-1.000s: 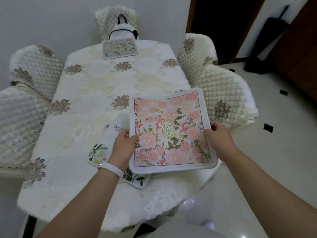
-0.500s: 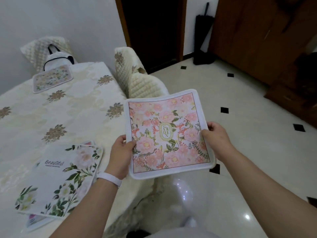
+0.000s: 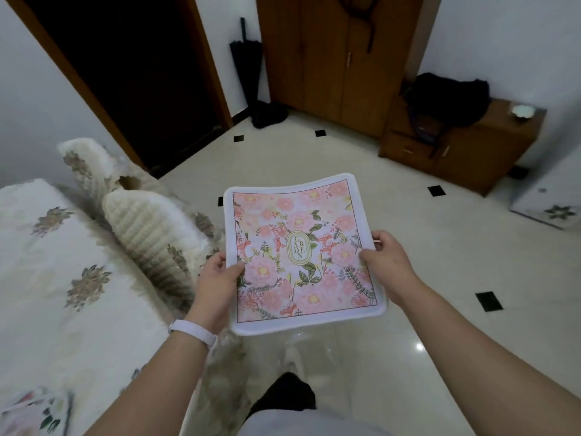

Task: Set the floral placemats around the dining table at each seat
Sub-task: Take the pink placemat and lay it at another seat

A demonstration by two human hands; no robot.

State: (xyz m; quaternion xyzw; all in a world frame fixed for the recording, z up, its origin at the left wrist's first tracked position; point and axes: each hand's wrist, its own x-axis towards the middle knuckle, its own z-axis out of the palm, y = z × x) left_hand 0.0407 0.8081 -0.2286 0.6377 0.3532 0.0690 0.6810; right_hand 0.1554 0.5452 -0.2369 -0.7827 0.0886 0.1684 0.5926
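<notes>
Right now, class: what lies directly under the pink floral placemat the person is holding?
The pink floral placemat, gripped by the left hand and right hand, hangs over cream floor tile, beside the table. The floor it covers cannot be seen.

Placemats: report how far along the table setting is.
Done: no mat laid at a seat shows in this view. In hand: the pink floral placemat, held by the left hand and right hand over the floor, beside the quilted chairs. Left: laying it; more mats sit at the table's near edge.
</notes>
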